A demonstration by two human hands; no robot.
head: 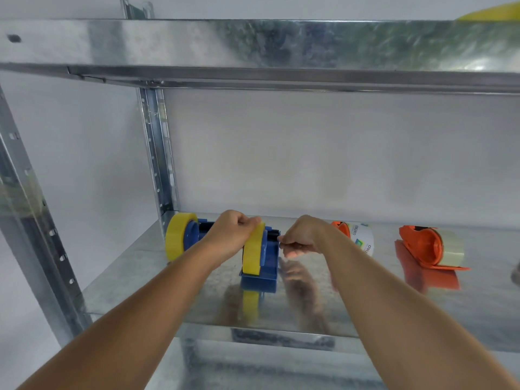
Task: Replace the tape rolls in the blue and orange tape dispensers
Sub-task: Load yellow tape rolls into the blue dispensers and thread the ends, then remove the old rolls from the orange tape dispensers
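On the metal shelf [168,299] stands a blue tape dispenser [268,261] with a yellow tape roll [253,253] on it. My left hand [230,235] grips the top of that roll. My right hand [302,237] pinches the dispenser's right end, near its black roller. A second blue dispenser with a yellow roll [178,239] stands behind at the left. Two orange dispensers are to the right: one [342,229] partly hidden behind my right wrist with a white-labelled roll [363,239], one [422,247] with a pale clear roll [451,247].
The upper shelf's steel beam [253,49] runs across overhead, with something yellow [492,12] on it at the far right. Slotted uprights [157,153] stand at the back left and the near left. A grey wall closes the back.
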